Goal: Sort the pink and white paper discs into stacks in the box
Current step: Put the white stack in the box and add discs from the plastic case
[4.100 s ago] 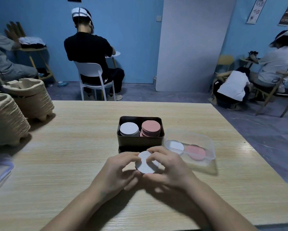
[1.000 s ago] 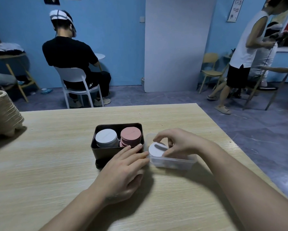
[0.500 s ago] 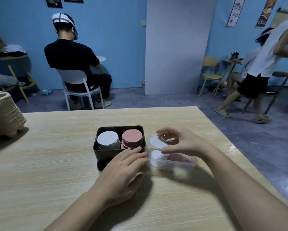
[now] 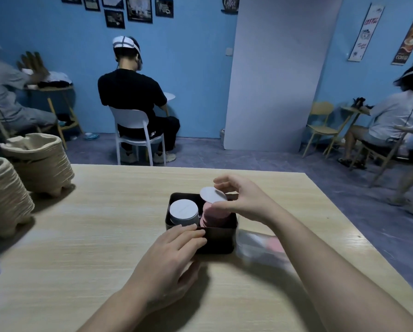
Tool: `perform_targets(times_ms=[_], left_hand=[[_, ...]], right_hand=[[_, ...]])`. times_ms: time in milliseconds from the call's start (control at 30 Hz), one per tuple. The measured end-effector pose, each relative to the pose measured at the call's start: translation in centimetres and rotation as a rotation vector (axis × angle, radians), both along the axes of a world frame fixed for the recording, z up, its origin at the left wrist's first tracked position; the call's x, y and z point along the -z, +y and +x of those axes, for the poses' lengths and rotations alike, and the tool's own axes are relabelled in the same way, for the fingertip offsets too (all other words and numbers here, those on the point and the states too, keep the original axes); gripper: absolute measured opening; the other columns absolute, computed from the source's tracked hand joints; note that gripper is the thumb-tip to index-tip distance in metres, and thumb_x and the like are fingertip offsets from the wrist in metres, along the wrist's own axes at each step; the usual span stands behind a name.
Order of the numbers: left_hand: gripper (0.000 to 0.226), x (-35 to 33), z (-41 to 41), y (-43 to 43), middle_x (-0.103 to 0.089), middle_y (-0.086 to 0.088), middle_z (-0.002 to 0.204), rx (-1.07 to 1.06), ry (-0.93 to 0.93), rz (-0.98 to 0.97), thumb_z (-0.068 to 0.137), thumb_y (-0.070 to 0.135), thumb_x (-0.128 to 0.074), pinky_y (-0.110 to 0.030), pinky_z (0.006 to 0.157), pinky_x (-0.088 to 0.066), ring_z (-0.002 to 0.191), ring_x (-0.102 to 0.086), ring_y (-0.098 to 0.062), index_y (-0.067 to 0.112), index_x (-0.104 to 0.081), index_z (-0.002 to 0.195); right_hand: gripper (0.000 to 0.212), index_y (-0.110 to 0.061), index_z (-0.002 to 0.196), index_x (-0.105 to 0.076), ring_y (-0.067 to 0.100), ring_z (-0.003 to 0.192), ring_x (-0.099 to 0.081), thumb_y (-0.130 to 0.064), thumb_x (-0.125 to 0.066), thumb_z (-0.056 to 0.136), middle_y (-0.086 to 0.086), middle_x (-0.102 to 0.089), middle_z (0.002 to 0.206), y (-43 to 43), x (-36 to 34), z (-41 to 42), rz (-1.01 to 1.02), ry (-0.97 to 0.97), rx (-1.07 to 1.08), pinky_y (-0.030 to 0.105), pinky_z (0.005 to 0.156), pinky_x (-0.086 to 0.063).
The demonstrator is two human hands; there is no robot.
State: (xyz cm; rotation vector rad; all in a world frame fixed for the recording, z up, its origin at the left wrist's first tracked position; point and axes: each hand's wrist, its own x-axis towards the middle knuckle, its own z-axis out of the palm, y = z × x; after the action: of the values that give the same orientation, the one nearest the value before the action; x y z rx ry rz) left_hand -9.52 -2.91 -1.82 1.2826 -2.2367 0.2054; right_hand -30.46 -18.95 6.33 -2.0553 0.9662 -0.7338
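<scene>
Over the pink stack (image 4: pixel 215 215) | right hand (image 4: pixel 242 200) pinches a white disc (image 4: pixel 212 194) | white stack (image 4: pixel 184 211) lies left of grip | left hand (image 4: pixel 170 257) rests flat at box (image 4: pixel 221 240), holding nothing

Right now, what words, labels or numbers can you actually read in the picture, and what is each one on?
"Coffee": dark round sign at the top of the blue wall.
"COFFEE": white hanging banner on the right wall.
"COFFEE": brown poster at the far right.
Framed pictures on the wall: print too small to read.
Paper discs, box, table: no text.
</scene>
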Motion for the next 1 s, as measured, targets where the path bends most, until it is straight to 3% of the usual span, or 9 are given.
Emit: perform_targets(times_ms=[200, 400, 567, 667, 800, 933, 1000], left_hand=[[0.043, 0.1, 1.8, 0.8, -0.061, 0.008, 0.142, -0.028, 0.025, 0.006, 0.089, 0.030, -0.067, -0.034, 0.116, -0.038, 0.139, -0.050, -0.013, 0.021, -0.064, 0.132], [0.044, 0.2, 1.9, 0.9, -0.061, 0.009, 0.141, -0.034, 0.050, 0.012, 0.090, 0.033, -0.068, -0.033, 0.119, -0.034, 0.140, -0.048, -0.012, 0.022, -0.063, 0.132], [0.043, 0.2, 1.6, 0.8, -0.063, 0.009, 0.136, -0.041, 0.055, 0.006, 0.090, 0.034, -0.070, -0.030, 0.120, -0.031, 0.139, -0.049, -0.012, 0.022, -0.064, 0.130], [0.042, 0.2, 1.4, 0.8, -0.063, 0.010, 0.136, -0.050, 0.045, 0.009, 0.089, 0.036, -0.069, -0.031, 0.119, -0.032, 0.139, -0.049, -0.012, 0.023, -0.064, 0.129], [0.041, 0.1, 0.9, 0.7, -0.062, 0.012, 0.137, -0.067, 0.040, 0.027, 0.090, 0.040, -0.068, -0.034, 0.119, -0.033, 0.139, -0.049, -0.012, 0.025, -0.065, 0.128], [0.036, -0.2, -0.7, 0.6, -0.063, 0.011, 0.135, -0.024, 0.065, 0.046, 0.090, 0.034, -0.068, -0.030, 0.110, -0.043, 0.131, -0.054, -0.011, 0.024, -0.065, 0.125], [0.035, -0.2, -2.1, 0.5, -0.063, 0.011, 0.134, 0.008, 0.100, 0.080, 0.092, 0.034, -0.067, -0.026, 0.102, -0.050, 0.126, -0.058, -0.010, 0.024, -0.064, 0.125]], right_hand=[[0.065, -0.025, 0.126, -0.061, 0.006, 0.110, -0.066, -0.030, -0.093, 0.070, -0.005, -0.067, 0.118, -0.1, 0.9, 5.8, -0.033, 0.108, -0.066, 0.037, 0.097, -0.058], [0.065, -0.026, 0.122, -0.061, 0.006, 0.110, -0.065, -0.035, -0.094, 0.067, -0.006, -0.069, 0.117, 0.2, 1.9, 7.2, -0.116, 0.219, -0.056, 0.033, 0.099, -0.056], [0.050, -0.026, 0.109, -0.064, 0.010, 0.101, -0.065, -0.039, -0.090, 0.068, -0.011, -0.069, 0.107, 0.4, 2.0, 7.3, -0.230, 0.309, -0.056, 0.035, 0.090, -0.056], [0.046, -0.028, 0.108, -0.064, 0.009, 0.099, -0.062, -0.041, -0.088, 0.072, -0.013, -0.068, 0.106, 0.9, 1.8, 7.2, -0.285, 0.357, -0.059, 0.028, 0.085, -0.053], [0.039, -0.028, 0.107, -0.070, 0.006, 0.100, -0.067, -0.043, -0.086, 0.075, -0.011, -0.072, 0.103, 1.1, 1.4, 5.7, -0.166, 0.172, -0.020, 0.030, 0.088, -0.057], [0.006, -0.019, 0.094, -0.073, 0.013, 0.078, -0.068, -0.023, -0.076, 0.091, 0.000, -0.075, 0.087, 0.7, 0.7, 1.4, -0.069, -0.023, -0.008, 0.035, 0.075, -0.057], [0.002, -0.014, 0.092, -0.074, 0.010, 0.076, -0.065, -0.013, -0.073, 0.092, 0.004, -0.075, 0.085, 0.6, 1.0, -1.6, -0.037, -0.034, -0.005, 0.034, 0.075, -0.054]])
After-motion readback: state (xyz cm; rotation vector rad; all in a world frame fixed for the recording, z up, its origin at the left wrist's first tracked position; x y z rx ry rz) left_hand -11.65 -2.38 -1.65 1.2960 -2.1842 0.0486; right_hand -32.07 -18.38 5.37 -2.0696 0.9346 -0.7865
